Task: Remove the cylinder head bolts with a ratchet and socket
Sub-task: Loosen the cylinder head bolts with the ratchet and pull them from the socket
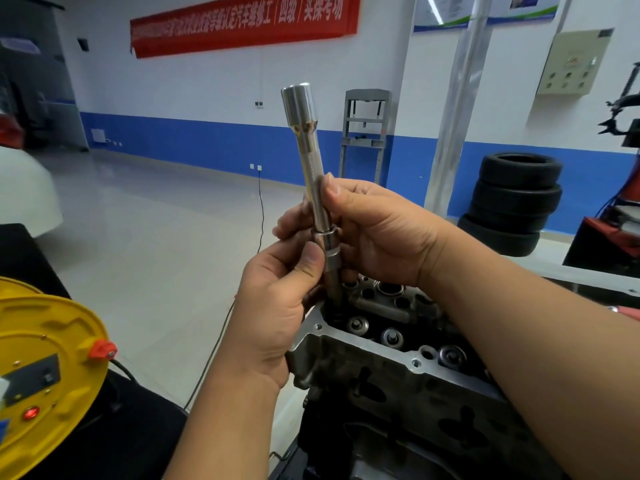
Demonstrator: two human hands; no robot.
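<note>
A chrome extension bar (309, 157) stands nearly upright above the near-left corner of the cylinder head (377, 351). A socket (330, 249) sits on its lower end, and a dark bolt shank (334, 289) hangs below the socket over a bolt hole. My right hand (377, 233) grips the bar's middle, thumb on its knurled part. My left hand (277, 306) pinches the socket and bolt from the left. No ratchet handle is in view.
Valve spring caps (391, 336) line the head's top. A yellow cable reel (45, 368) sits at lower left on a dark bench. Stacked tyres (512, 202), a grey press frame (363, 129) and a steel post (457, 109) stand behind, across open floor.
</note>
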